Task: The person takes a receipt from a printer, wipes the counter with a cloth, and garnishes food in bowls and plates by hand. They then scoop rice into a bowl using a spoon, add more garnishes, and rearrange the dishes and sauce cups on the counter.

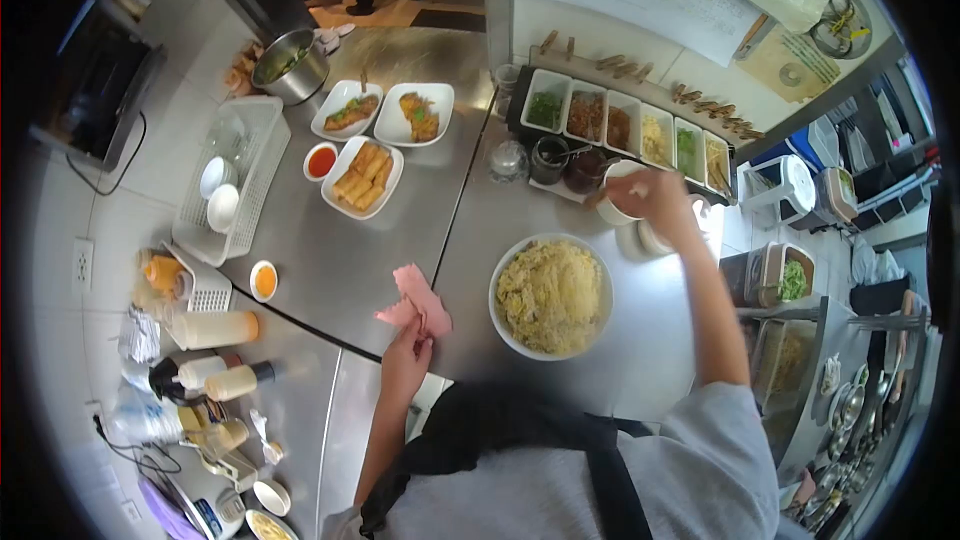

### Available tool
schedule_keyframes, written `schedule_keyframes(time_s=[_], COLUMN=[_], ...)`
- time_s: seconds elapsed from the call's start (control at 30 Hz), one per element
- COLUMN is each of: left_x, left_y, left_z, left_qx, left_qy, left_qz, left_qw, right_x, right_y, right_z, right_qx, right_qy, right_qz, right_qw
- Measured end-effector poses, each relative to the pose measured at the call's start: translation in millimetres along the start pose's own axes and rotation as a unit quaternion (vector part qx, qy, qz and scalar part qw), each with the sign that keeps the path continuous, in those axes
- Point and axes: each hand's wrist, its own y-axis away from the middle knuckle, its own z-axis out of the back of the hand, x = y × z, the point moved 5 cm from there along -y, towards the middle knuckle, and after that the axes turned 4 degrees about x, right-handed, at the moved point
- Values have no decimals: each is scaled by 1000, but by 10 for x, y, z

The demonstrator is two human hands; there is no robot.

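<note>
My left hand (405, 360) is closed on a crumpled pink cloth (418, 298) above the steel counter, left of a large white bowl. That bowl (493, 305) is filled with yellowish fried rice (550, 295). My right hand (655, 202) is stretched out past the bowl, at a white round container (617, 202) on the far right of the counter. Its fingers are curled over the container's opening, and what they hold, if anything, is hidden. Dark jars (583, 172) stand just left of that container.
Behind the jars runs a row of topping trays (605, 125). Spring rolls (362, 178) on a white dish, two more food dishes and a red sauce cup (320, 161) stand at the back left. A white basket (262, 155), sauce bottles (215, 328) and an orange sauce cup (263, 281) line the left.
</note>
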Motion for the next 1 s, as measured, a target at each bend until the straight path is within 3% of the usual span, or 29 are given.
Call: schedule_keyframes(time_s=[0.03, 0.07, 0.17, 0.23, 0.3, 0.43, 0.5, 0.57, 0.6, 0.63, 0.67, 0.7, 0.73, 0.83, 0.97, 1.0], left_x=[-37, -70, -143, -203, -245, -217, -213, -36, -79, -151, -188, -220, -235, -206, -55, -46], left_y=[26, 45, 105, 133, 243, 512, 681, 881, 980, 1072, 1158, 1232, 1305, 1548, 1982, 2121], left_z=[-3, -2, 30, 82, 100, 66, 70, -79, -78, -68, -69, -76, -105, -105, -152, -156], left_qx=[13, 23, 12, -8, -8, -33, -48, -115, -92, -69, -63, -52, -35, -47, -189, -272], left_qy=[-13, -26, -61, -87, -51, -19, -29, -74, -63, -49, -43, -35, -27, -58, -1, 39], left_qz=[-1, -1, -7, -15, 0, 6, 20, -44, -42, -42, -19, -2, 9, 74, 157, 113], left_qw=[1000, 999, 998, 996, 999, 999, 998, 990, 993, 996, 997, 998, 999, 994, 969, 955], right_x=[10, 33, 44, 14, -121, -13, 219, 601, 534, 377, 747, 833, 1002, 1568, 2019, 2100], right_y=[113, 197, 277, 254, 222, 327, 341, 451, 437, 410, 546, 609, 698, 1129, 1539, 1604], right_z=[-231, -376, -531, -635, -813, -677, -600, -603, -782, -1044, -1155, -1391, -1630, -2220, -2648, -2705], right_qx=[5, -3, -47, -16, 27, -32, -53, -44, -53, -35, 36, 118, 156, 294, 389, 404], right_qy=[71, 21, 54, 72, 103, 145, 48, 36, -32, -120, -100, -113, -63, -79, -125, -120], right_qz=[12, 26, 58, 45, 49, 82, 97, 52, 125, 164, 114, 124, 165, 228, 324, 339], right_qw=[997, 999, 996, 996, 993, 985, 993, 997, 990, 979, 988, 979, 972, 925, 853, 841])
